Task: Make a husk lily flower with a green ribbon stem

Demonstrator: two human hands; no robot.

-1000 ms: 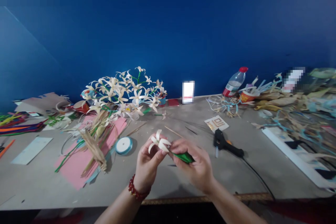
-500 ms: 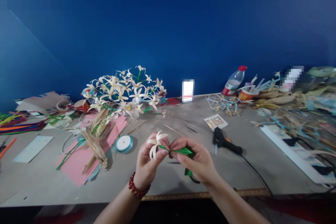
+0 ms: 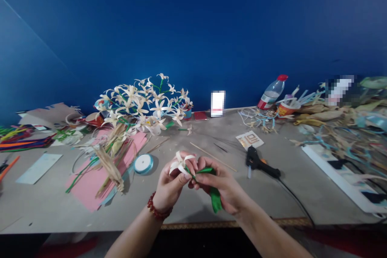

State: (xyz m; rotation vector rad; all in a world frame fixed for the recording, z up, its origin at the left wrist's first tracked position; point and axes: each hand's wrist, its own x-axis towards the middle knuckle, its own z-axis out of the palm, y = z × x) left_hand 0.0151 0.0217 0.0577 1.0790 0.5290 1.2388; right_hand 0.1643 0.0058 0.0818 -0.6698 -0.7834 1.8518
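My left hand [image 3: 172, 185] pinches a white artificial flower [image 3: 180, 163] by its short green stem, petals facing up and left. Close against it, my right hand [image 3: 219, 185] grips a strip of green tape [image 3: 215, 200], whose loose end hangs below the fingers. The fingertips of both hands meet at the base of the stem. Beyond them at the back stands a large bunch of similar white flowers [image 3: 140, 102] on green stems. A thin stick [image 3: 213, 156] lies on the table just past my right hand.
A black glue gun [image 3: 262, 163] with its cord lies to the right, before a white power strip [image 3: 341, 179]. On the left are a ribbon spool [image 3: 143, 163] and pink paper [image 3: 83, 187] under dried husks [image 3: 110, 165]. A plastic bottle [image 3: 272, 93] leans at the back.
The flower has tipped and turned in my left hand, showing its green stem. My right hand has shifted its hold, and a longer piece of green tape now hangs down.
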